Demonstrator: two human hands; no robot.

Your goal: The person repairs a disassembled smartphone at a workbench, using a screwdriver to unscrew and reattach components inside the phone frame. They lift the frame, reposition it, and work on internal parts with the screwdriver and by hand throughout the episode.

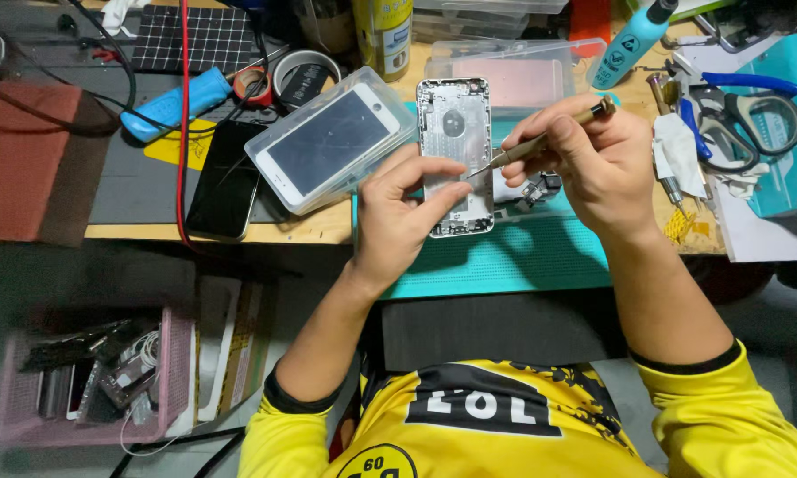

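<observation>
An opened silver phone housing (pixel 452 124) lies on a teal work mat (pixel 522 252), its inside facing up. My left hand (pixel 398 212) rests on its lower left part and steadies it with thumb and fingers. My right hand (pixel 593 159) grips a slim brass-coloured screwdriver (pixel 549 137) whose tip touches the housing near my left fingertips. Small loose phone parts (pixel 536 190) lie on the mat just under my right hand.
A white phone screen in a clear plastic case (pixel 328 142) and a black phone (pixel 226 177) lie left of the housing. Tape rolls (pixel 288 80), a blue tool (pixel 173 102), a spray can (pixel 383 35), scissors (pixel 753 119) and a teal bottle (pixel 633 40) crowd the bench. A pink basket (pixel 88 376) stands on the floor.
</observation>
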